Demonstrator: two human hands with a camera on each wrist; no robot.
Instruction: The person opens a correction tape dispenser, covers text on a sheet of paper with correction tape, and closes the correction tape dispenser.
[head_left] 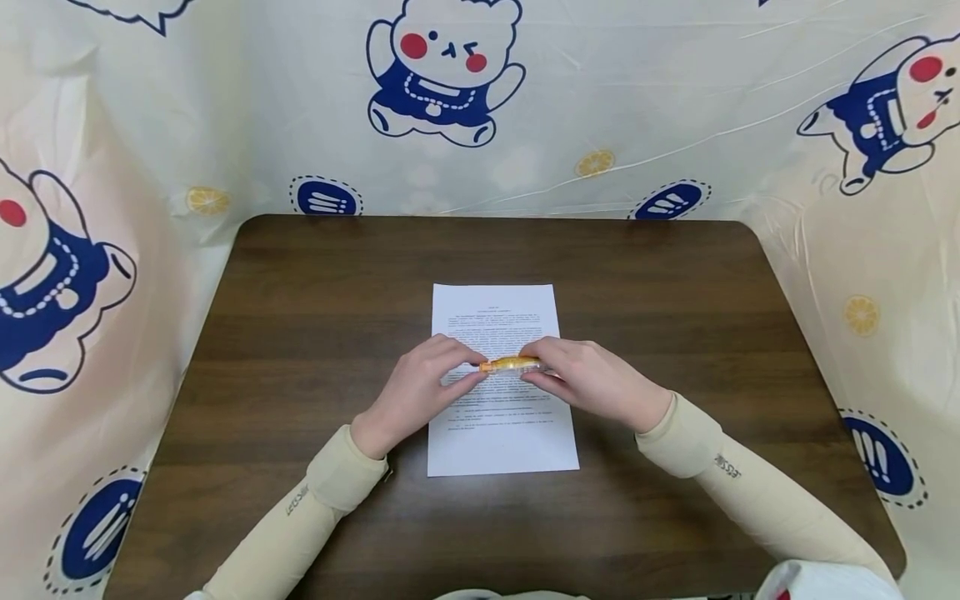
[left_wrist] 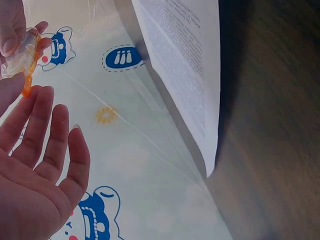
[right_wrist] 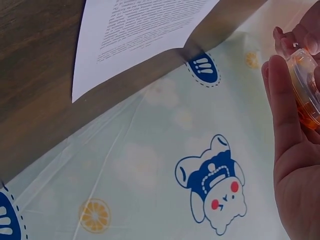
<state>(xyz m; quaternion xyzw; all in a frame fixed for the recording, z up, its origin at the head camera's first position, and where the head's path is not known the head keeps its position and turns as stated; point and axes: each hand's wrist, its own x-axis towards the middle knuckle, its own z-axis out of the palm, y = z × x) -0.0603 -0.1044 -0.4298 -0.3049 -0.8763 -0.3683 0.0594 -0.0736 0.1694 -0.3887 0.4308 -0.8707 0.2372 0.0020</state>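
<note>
A small correction tape [head_left: 512, 364] in clear and orange-yellow plastic is held level above a printed sheet of paper [head_left: 502, 450]. At its orange left end, the thumb and forefinger of my left hand [head_left: 423, 385] pinch it. My right hand [head_left: 596, 379] grips the wider clear body from the other side. In the left wrist view, the orange tip of the correction tape [left_wrist: 27, 86] is at my left fingertips, the other fingers spread. The right wrist view shows its clear casing [right_wrist: 302, 70] between my right thumb and fingers, partly cut off by the frame edge.
The paper lies on a dark brown wooden table [head_left: 315, 283] with rounded far corners. Behind and at both sides hangs a pale patterned sheet [head_left: 247, 100] with cartoon bears and orange slices. Near the bottom edge, something white is partly visible.
</note>
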